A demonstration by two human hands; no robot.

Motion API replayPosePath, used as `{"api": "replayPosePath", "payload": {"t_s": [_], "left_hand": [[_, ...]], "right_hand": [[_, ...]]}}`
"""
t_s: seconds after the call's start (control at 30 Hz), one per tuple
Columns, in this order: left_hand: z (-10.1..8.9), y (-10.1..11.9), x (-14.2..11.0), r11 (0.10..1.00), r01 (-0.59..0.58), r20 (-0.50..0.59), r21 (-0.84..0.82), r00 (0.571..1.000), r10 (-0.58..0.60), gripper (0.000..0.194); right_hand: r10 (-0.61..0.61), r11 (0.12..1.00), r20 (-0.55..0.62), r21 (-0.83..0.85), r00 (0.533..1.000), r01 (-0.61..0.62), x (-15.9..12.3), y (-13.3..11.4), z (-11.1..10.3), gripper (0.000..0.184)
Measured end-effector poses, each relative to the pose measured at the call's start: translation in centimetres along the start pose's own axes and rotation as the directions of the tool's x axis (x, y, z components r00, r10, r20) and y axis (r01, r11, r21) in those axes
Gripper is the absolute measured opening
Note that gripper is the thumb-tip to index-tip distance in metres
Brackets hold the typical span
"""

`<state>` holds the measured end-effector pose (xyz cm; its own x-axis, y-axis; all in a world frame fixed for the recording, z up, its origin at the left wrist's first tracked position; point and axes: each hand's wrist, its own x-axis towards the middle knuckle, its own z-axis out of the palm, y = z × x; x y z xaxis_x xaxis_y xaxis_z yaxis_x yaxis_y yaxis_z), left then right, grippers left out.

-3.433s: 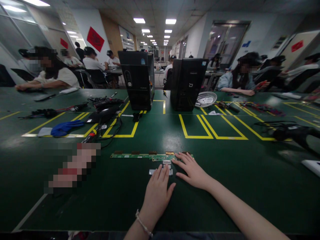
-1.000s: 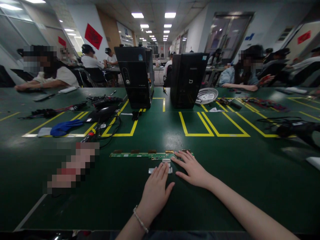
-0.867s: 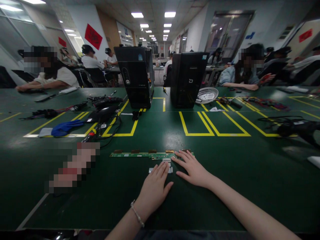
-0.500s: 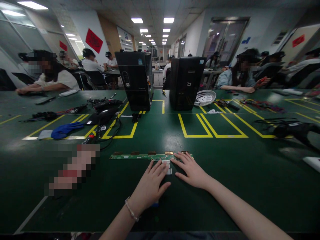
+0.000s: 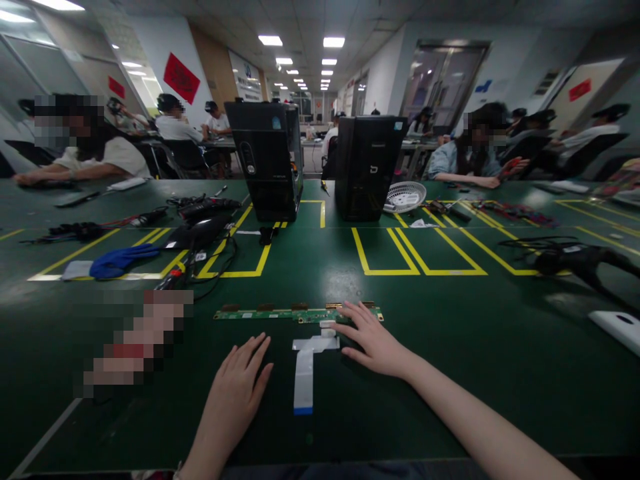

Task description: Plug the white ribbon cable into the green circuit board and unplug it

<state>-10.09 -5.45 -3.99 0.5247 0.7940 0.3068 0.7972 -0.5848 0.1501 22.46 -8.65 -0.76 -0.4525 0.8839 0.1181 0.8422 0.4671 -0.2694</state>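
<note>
A long, narrow green circuit board (image 5: 273, 315) lies flat on the green table in front of me. From its connector a folded white ribbon cable (image 5: 304, 377) bends toward me and ends in a blue tip. My right hand (image 5: 373, 339) rests with spread fingers over the board's right end, the fingertips covering part of it and close to the connector. To the left of the cable, apart from it, my left hand (image 5: 240, 383) is low over the table with its fingers extended. It holds nothing.
Two black computer towers (image 5: 267, 163) (image 5: 370, 167) stand at the back. A white basket (image 5: 406, 197) sits beside the right one. Blue gloves (image 5: 123, 260), black cables (image 5: 205, 208) and a blurred-out item (image 5: 140, 340) lie at left. A black cabled object (image 5: 565, 257) lies at right. People sit beyond.
My left hand has moved left, away from the connector, uncovering the white ribbon cable. My right hand stays on the board's right end. The view has shifted slightly.
</note>
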Motion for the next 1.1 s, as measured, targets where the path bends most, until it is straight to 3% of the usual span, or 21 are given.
{"api": "replayPosePath", "payload": {"t_s": [0.17,0.63,0.87,1.1], "left_hand": [[0.6,-0.6,0.0,0.999,0.028,-0.017,-0.022,0.999,-0.029,0.046],[0.6,-0.6,0.2,0.995,0.034,-0.009,-0.092,0.999,-0.035,0.045],[0.5,-0.8,0.0,0.993,0.029,-0.002,-0.112,1.000,-0.030,0.042],[0.3,-0.5,0.1,0.992,0.037,-0.007,-0.123,0.999,-0.038,0.043]], "right_hand": [[-0.052,0.998,0.067,0.038,0.996,0.049,0.3,-0.5,-0.3,0.059],[0.040,0.999,0.129,0.009,0.991,-0.042,-0.4,-1.3,-0.6,0.056],[0.261,0.963,0.125,-0.102,0.957,-0.249,-6.0,0.2,-1.6,0.061],[0.542,0.818,-0.003,-0.226,0.840,-0.529,-13.9,3.8,-1.8,0.063]]}}
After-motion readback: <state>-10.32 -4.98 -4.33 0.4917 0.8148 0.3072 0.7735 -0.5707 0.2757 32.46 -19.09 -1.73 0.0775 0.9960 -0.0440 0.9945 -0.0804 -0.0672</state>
